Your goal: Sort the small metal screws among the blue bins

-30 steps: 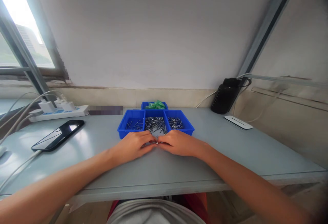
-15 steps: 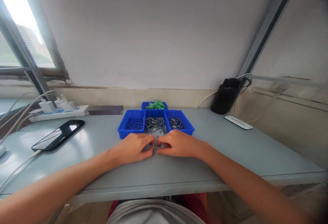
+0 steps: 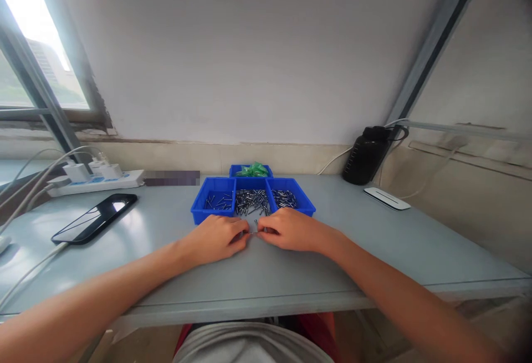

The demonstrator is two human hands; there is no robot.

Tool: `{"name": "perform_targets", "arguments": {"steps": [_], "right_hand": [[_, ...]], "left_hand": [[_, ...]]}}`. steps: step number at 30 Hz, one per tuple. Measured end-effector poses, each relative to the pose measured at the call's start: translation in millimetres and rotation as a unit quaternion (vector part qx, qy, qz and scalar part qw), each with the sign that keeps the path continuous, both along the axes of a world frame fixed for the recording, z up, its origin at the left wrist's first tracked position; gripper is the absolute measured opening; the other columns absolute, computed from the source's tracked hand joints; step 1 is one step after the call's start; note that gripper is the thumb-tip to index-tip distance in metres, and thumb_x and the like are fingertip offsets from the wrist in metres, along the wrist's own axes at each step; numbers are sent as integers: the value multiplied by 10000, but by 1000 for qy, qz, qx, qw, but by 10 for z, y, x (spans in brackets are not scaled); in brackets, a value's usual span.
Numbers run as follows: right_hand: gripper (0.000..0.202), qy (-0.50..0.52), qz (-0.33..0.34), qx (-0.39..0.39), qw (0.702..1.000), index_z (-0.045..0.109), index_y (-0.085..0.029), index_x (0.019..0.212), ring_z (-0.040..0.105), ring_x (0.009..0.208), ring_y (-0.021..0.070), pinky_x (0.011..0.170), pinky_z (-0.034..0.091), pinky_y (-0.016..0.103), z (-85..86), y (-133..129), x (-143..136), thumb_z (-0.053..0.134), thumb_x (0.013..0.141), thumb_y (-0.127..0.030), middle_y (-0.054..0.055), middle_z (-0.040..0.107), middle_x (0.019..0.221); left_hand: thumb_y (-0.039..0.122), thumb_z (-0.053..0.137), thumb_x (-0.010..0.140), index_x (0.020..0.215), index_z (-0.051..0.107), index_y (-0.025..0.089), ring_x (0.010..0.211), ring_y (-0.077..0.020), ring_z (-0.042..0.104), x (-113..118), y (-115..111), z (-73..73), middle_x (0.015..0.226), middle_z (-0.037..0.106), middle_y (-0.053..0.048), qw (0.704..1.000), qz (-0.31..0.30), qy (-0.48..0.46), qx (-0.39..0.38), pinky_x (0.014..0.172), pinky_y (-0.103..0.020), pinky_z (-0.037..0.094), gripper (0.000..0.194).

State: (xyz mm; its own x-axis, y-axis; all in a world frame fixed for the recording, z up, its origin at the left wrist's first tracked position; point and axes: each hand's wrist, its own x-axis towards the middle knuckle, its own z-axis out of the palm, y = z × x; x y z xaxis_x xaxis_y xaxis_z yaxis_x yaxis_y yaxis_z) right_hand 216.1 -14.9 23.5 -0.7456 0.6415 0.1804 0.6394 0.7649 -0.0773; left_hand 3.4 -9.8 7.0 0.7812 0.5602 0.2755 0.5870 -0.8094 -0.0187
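Observation:
My left hand (image 3: pixel 218 238) and my right hand (image 3: pixel 293 230) meet low over the table, fingertips a small gap apart. Both are closed in a pinch on a thin metal screw (image 3: pixel 253 233), which spans the gap; its ends are hidden by the fingers. Another small metal piece (image 3: pixel 256 223) shows just beyond it, by my right fingertips. Right behind the hands stand a left blue bin (image 3: pixel 213 220) with scattered screws, a middle bin holding a pile of metal screws (image 3: pixel 251 201), and a right blue bin (image 3: pixel 308 206) with more small metal parts (image 3: pixel 284 199).
Behind these, another blue bin (image 3: pixel 233 169) holds green plastic bags (image 3: pixel 254 170). To the left lie a phone (image 3: pixel 95 219) on a cable and a power strip (image 3: pixel 100 184) with chargers. A black bottle (image 3: pixel 364 158) and a white flat object (image 3: pixel 386 199) stand and lie at right.
The fingertips of both hands have drawn slightly apart and flattened, so more of the screw between them shows. My right hand has shifted a little up. The bins have stayed put.

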Motion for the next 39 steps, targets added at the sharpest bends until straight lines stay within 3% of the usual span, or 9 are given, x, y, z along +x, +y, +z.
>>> {"name": "perform_targets", "arguments": {"steps": [10, 14, 19, 25, 30, 32, 35, 37, 39], "right_hand": [[227, -21, 8, -17, 1000, 600, -180, 828, 549, 637, 142, 557, 320, 228, -4, -32, -59, 389, 881, -248, 26, 630, 708], [250, -22, -9, -4, 1000, 599, -185, 838, 556, 650, 148, 575, 320, 237, 11, -9, -16, 377, 900, -282, 24, 632, 710], [266, 7, -34, 30, 999, 593, -190, 843, 557, 636, 147, 575, 297, 246, 62, -4, 41, 371, 914, -320, 20, 640, 699], [257, 58, -16, 29, 998, 605, -196, 841, 557, 650, 131, 608, 315, 233, 107, 6, 76, 394, 907, -327, 7, 647, 704], [306, 143, -179, 76, 970, 608, -209, 834, 507, 561, 115, 547, 294, 227, 159, 228, 318, 372, 899, -393, -15, 606, 629], [321, 145, -234, 87, 957, 613, -205, 826, 518, 587, 129, 542, 298, 234, 172, 340, 449, 379, 889, -416, 4, 619, 655], [290, 172, -275, 99, 941, 607, -197, 897, 552, 676, 151, 588, 341, 243, 176, 452, 592, 416, 871, -414, 36, 649, 768], [277, 208, -268, 95, 936, 587, -203, 972, 562, 720, 154, 624, 369, 247, 174, 477, 626, 431, 865, -405, 41, 652, 842], [273, 240, -251, 82, 934, 571, -207, 1008, 565, 720, 147, 639, 388, 248, 170, 472, 615, 438, 862, -395, 37, 648, 860]], "left_hand": [[262, 380, 917, 1046, 548, 197, 824, -128, 578, -12, -21, 26, 900, 624, -18, 994, -84, -70, -18, 733, -236, 439, 221], [277, 367, 924, 1020, 564, 193, 830, -138, 589, -23, -11, 34, 896, 636, -22, 997, -54, -63, 0, 736, -245, 440, 234], [338, 290, 939, 896, 575, 182, 602, -142, 586, -22, 0, 25, 659, 608, -11, 999, 19, 17, 23, 555, -235, 389, 327], [307, 284, 935, 844, 559, 189, 556, -135, 566, -2, -27, 33, 633, 599, -4, 998, 6, 59, 12, 526, -229, 362, 313], [292, 319, 919, 847, 587, 187, 624, -127, 572, -127, -107, 360, 678, 608, -12, 993, -75, 74, 50, 586, -232, 391, 297], [318, 328, 915, 913, 593, 206, 674, -129, 582, -280, -119, 540, 759, 633, -10, 994, -40, 46, 85, 622, -233, 407, 288], [404, 337, 897, 986, 586, 228, 728, -146, 589, -653, -78, 722, 908, 641, -4, 987, 106, 3, 118, 673, -249, 426, 317], [455, 328, 884, 1033, 570, 213, 807, -179, 585, -986, -22, 733, 975, 622, -7, 966, 226, 4, 129, 724, -280, 430, 373], [470, 284, 886, 1160, 503, 191, 983, -216, 535, -1351, 34, 657, 1118, 556, -22, 946, 293, 13, 141, 863, -337, 390, 448]]}}
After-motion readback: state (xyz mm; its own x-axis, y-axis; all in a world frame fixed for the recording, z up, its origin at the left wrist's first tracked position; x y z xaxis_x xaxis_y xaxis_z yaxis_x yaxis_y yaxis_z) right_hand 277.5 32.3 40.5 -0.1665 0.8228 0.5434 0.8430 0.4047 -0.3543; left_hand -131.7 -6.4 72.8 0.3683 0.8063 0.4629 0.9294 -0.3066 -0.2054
